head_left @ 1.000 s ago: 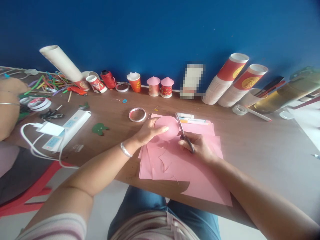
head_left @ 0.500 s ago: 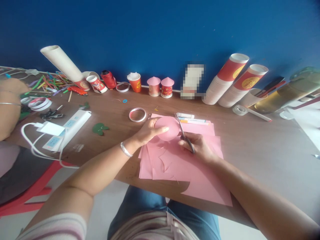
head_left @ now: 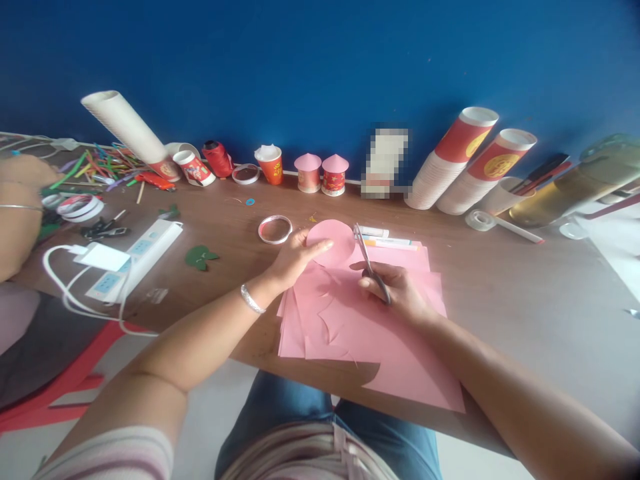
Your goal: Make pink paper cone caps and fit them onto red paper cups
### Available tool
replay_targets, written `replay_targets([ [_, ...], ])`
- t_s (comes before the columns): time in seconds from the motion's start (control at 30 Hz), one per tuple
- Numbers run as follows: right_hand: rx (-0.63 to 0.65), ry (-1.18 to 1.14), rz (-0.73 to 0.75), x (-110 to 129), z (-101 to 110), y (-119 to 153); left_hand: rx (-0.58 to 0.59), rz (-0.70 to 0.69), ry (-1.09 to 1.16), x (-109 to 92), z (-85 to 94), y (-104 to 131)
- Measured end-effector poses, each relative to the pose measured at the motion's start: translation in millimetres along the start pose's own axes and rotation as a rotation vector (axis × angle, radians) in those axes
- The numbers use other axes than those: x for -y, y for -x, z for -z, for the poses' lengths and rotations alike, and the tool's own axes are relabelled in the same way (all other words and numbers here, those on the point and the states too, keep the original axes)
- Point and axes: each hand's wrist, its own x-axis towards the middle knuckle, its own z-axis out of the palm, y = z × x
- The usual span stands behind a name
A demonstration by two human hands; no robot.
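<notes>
My left hand [head_left: 296, 259] pinches a round pink paper disc [head_left: 332, 239] by its left edge, thumb on top. In my right hand [head_left: 395, 288] is a pair of scissors [head_left: 367, 259], fingers around the dark handles, blades pointing away from me. The blades stand just right of the disc, apart from its edge as far as I can see. Under both hands lies a stack of pink paper sheets [head_left: 400, 360] with thin curled offcuts [head_left: 328, 327] on it. Several markers [head_left: 387, 243] rest at the stack's far edge.
A tape roll [head_left: 275, 229] lies beyond my left hand. Two red cups with pink cone tops [head_left: 334, 176] stand by the wall. Stacked paper cups [head_left: 445, 163] lean at the right. A power strip [head_left: 136, 259] is at the left, near another person's arm [head_left: 20, 213].
The pink disc and my left fingers have tilted and moved slightly up and away. The scissor blades have shifted a little to the right, and a gap to the disc now shows.
</notes>
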Motion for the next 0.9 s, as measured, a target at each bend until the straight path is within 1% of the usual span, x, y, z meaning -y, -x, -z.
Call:
replay_targets([
  [0.17,-0.003,-0.041,-0.038,0.3,-0.1,-0.1,-0.031,0.008,0.100,0.9,-0.4,-2.2],
  [0.3,-0.007,-0.012,-0.051,0.5,-0.2,0.3,-0.070,0.040,0.141,2.3,-0.6,-3.0],
  [0.47,-0.009,0.024,-0.060,2.4,0.2,0.5,-0.112,0.061,0.130,4.3,0.1,-3.7],
  [0.6,-0.008,0.004,-0.071,4.5,-0.1,1.0,-0.095,0.040,0.100,3.5,0.1,-4.3],
  [0.77,-0.006,0.011,-0.060,4.1,-0.1,1.2,-0.116,0.066,0.110,4.5,-0.2,-4.6],
  [0.9,0.003,0.022,-0.061,1.8,-0.1,0.3,-0.080,0.058,0.159,5.7,0.1,-3.7],
])
